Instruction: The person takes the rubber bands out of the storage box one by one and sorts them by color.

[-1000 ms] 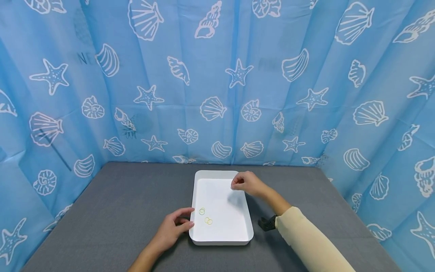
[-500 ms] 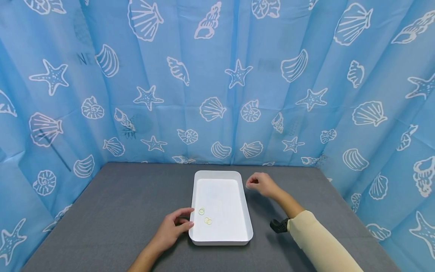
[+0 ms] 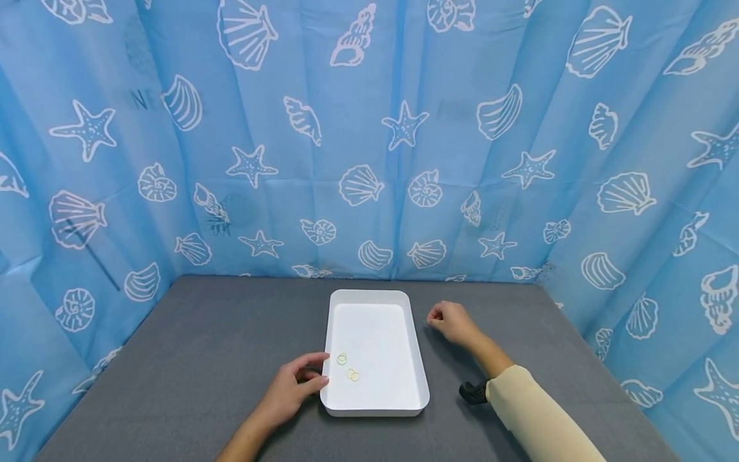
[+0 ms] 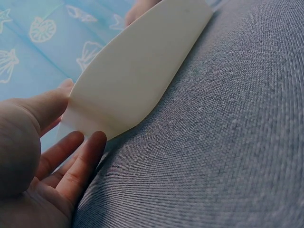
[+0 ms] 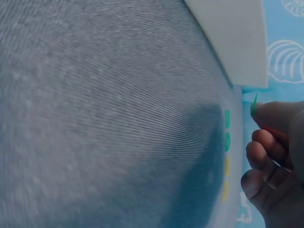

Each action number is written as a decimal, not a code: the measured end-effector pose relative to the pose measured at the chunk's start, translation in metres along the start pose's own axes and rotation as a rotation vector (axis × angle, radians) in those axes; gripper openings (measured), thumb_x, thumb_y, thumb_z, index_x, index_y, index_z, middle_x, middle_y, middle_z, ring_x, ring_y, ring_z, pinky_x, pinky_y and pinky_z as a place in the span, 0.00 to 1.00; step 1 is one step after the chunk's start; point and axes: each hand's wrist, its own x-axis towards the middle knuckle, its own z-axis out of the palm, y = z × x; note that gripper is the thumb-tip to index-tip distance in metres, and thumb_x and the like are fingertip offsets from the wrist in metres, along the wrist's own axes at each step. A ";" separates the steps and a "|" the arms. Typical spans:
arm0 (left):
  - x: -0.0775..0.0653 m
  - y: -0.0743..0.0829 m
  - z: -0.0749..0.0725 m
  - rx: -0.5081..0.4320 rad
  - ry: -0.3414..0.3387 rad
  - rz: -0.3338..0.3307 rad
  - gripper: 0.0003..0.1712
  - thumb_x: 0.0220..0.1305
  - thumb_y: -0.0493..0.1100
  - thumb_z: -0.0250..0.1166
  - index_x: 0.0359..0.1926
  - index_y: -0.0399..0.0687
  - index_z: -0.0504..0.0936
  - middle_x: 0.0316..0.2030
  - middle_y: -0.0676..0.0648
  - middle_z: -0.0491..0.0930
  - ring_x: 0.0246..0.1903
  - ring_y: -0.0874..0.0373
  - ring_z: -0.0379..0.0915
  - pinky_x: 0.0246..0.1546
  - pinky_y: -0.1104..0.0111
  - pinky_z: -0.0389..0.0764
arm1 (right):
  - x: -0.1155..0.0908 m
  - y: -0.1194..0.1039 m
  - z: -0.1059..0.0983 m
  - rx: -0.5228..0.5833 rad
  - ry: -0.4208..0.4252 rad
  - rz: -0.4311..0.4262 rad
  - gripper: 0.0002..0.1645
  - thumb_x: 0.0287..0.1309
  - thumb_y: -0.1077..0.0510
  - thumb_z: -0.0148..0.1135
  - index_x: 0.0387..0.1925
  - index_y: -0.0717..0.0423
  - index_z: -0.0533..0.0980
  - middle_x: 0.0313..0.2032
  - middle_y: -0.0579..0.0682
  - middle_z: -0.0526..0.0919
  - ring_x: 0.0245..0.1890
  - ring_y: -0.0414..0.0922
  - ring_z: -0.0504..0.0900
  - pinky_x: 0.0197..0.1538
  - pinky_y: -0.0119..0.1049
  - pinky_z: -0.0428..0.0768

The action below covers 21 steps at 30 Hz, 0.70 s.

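A shallow white tray (image 3: 375, 410) lies on the grey cloth. My left hand (image 3: 296, 385) holds its near left side; in the left wrist view (image 4: 52, 156) the fingertips meet the tray's rim and outer wall. Two green rubber bands (image 3: 342, 364) overlap inside the tray, and two yellow rubber bands (image 3: 355, 381) overlap just nearer to me. Beyond the tray's right side, my right hand (image 3: 453, 323) hovers low over the cloth. Thumb and finger pinch a thin green rubber band (image 5: 255, 103), mostly hidden by the fingertips.
Grey cloth (image 3: 242, 333) covers the table around the tray. A blue shell-print curtain (image 3: 369, 160) hangs behind and at both sides. Small green and yellow marks (image 5: 227, 141) show on the far cloth in the right wrist view; what they are is unclear. A black strap (image 3: 473, 393) circles the right wrist.
My right hand has moved rightward from over the tray's far right corner to outside its right side, then slightly lower and toward me. The left hand and tray stay put.
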 end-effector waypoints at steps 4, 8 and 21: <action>0.000 0.000 0.000 -0.002 -0.003 0.002 0.26 0.59 0.38 0.70 0.58 0.38 0.77 0.49 0.38 0.78 0.38 0.54 0.78 0.35 0.70 0.76 | 0.001 0.002 0.006 -0.013 0.008 0.019 0.10 0.58 0.66 0.65 0.22 0.56 0.78 0.23 0.44 0.75 0.24 0.40 0.71 0.33 0.39 0.72; 0.000 0.000 -0.001 -0.012 0.000 0.004 0.25 0.59 0.37 0.70 0.58 0.37 0.77 0.49 0.37 0.78 0.38 0.53 0.77 0.35 0.70 0.76 | 0.002 0.002 0.011 -0.026 0.019 0.046 0.10 0.57 0.65 0.66 0.21 0.56 0.78 0.22 0.44 0.75 0.24 0.41 0.71 0.33 0.40 0.72; 0.002 -0.003 -0.001 0.009 -0.001 0.002 0.25 0.59 0.38 0.70 0.57 0.40 0.78 0.47 0.39 0.79 0.37 0.55 0.78 0.35 0.69 0.76 | 0.007 0.002 0.019 -0.074 0.008 0.132 0.10 0.57 0.63 0.66 0.21 0.54 0.78 0.21 0.43 0.76 0.23 0.42 0.71 0.33 0.40 0.72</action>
